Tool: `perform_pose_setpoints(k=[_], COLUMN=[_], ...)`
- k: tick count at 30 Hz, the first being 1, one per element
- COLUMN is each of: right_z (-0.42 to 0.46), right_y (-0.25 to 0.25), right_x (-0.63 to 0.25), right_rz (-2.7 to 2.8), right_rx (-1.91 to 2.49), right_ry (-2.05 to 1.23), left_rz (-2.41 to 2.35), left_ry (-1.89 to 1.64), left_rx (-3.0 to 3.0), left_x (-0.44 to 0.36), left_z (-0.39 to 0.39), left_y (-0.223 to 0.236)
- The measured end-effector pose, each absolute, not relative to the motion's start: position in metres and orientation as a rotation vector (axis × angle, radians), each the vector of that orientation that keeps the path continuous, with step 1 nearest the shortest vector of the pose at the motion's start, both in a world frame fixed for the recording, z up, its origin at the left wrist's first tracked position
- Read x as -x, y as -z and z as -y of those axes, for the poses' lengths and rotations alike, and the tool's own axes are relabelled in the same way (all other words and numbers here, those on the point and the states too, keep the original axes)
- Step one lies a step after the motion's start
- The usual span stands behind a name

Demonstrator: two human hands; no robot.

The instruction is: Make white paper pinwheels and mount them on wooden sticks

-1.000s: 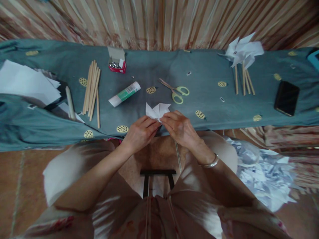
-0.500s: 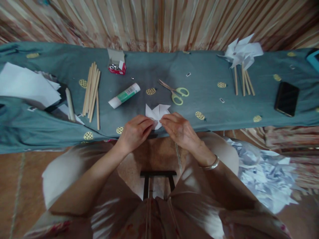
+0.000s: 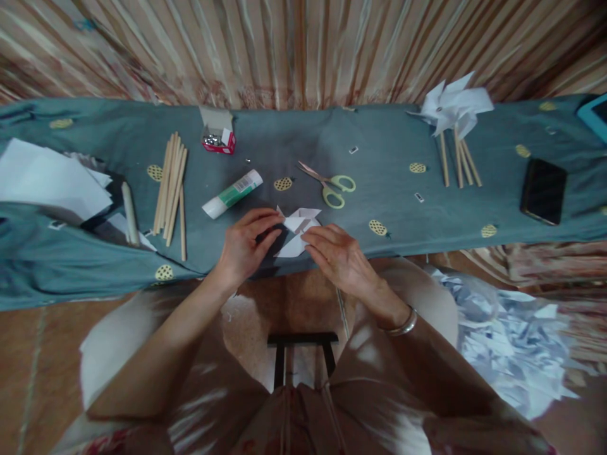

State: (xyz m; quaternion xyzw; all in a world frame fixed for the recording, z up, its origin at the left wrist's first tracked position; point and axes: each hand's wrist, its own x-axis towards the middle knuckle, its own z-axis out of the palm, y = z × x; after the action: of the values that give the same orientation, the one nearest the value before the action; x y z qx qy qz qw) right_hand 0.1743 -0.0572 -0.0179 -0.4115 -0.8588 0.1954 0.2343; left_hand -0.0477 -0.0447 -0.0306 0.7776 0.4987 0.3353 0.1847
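A white paper pinwheel (image 3: 300,218), with folded points, lies at the front edge of the cloth-covered table. My right hand (image 3: 337,258) pinches its right side, fingers pressed together over the paper. On the left side, my left hand (image 3: 246,243) has its thumb and fingers apart, the fingertips at the upper left flap. Part of the pinwheel's middle is hidden by my fingers. Just beyond lie green-handled scissors (image 3: 334,189) with their blades partly apart. A glue stick (image 3: 233,194) with a green label rests to the left of the scissors.
Wooden sticks (image 3: 169,189) lie left, beside a white rod (image 3: 129,213) and paper sheets (image 3: 52,180). A small red box (image 3: 219,140) holds shiny metal pieces. At right are pinwheels on sticks (image 3: 458,107) and a phone (image 3: 544,191). A bag of folded paper (image 3: 515,347) sits below.
My left thumb and fingers have parted from the pinch on the paper. The pinwheel's left flap now stands apart and a lower point shows. The view has shifted slightly.
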Motion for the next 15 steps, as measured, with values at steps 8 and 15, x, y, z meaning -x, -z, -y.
perform_pose_setpoints(k=[8,15], right_z=[0.0582,0.0579], right_y=[0.0173,0.0208], right_x=[-0.1727,-0.1709], right_rz=[2.334,2.276], right_rx=[1.162,1.197], right_ry=[-0.562,-0.548], left_rz=[-1.372,-1.286], left_ry=[-0.945,-0.910], left_rx=[-2.061,-2.053], left_x=[0.0439,0.0453], left_z=[0.0407,0.0368], left_y=[0.0310,0.0299])
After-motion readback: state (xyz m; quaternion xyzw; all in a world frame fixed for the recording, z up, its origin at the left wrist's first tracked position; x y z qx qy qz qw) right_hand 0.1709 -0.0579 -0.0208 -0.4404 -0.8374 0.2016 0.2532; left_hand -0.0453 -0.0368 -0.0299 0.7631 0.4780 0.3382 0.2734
